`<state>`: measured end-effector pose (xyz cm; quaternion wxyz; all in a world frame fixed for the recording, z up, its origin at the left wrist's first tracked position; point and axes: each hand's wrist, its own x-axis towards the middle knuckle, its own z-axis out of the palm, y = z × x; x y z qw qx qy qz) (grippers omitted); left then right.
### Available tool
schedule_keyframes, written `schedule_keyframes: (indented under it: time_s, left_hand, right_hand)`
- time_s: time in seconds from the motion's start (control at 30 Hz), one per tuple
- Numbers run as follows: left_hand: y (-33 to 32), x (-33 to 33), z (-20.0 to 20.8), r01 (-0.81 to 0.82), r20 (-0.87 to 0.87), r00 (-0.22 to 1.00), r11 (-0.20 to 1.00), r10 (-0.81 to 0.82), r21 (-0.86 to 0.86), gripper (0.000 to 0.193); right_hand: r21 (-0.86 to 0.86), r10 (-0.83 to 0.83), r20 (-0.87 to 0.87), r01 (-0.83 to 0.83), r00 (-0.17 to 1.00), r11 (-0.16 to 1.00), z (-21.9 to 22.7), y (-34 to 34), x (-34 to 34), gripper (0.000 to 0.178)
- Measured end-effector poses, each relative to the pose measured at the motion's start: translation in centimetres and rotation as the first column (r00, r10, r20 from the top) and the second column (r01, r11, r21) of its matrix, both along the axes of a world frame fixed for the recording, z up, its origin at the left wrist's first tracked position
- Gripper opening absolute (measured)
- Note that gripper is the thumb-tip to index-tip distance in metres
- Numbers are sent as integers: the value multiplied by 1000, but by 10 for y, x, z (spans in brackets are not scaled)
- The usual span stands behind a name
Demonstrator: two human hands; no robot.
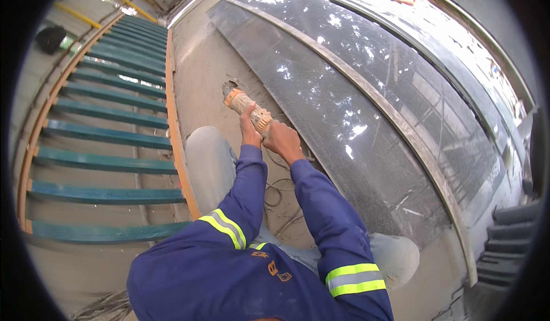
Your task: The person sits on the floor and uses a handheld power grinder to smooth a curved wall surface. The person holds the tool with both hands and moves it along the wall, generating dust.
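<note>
A dusty orange and tan angle grinder is held in front of my knees, tilted with its head toward the far left. My left hand wraps around the underside of its body. Closed on the rear end is my right hand, close beside the left. The grinder's dark head points at the edge of a grey dusty floor strip; whether its disc touches anything I cannot tell. To the right lies a dark polished slab, its near edge running past my right forearm.
A long pale strip crosses between the dark slab and another glossy sheet. On my left stands a rack of teal bars in an orange frame. A looped cable lies on the floor between my knees.
</note>
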<state>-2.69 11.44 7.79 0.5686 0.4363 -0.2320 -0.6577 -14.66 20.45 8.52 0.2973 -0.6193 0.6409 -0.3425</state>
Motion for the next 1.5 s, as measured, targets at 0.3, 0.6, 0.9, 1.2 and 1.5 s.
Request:
schedule_keyframes:
  time_s: [0.3,0.6,0.9,1.2,1.5]
  left_hand:
    - [-17,-81,16,148,231,962,989,-143,-8,42]
    - [-19,-61,38,264,285,918,961,-276,82,43]
    - [-28,-27,1,100,143,982,979,-126,177,37]
    - [-70,10,-53,23,95,994,958,-52,287,39]
    - [-110,18,-46,-12,116,993,952,-24,306,35]
  right_hand:
    - [153,-171,224,138,960,979,10,2,-58,41]
    - [71,-169,215,157,962,985,11,-2,-40,35]
    - [135,-38,93,25,995,991,-23,-25,-8,42]
    - [362,28,61,-48,998,931,-45,-64,22,49]
    - [378,-17,39,1,999,926,-36,-109,38,49]
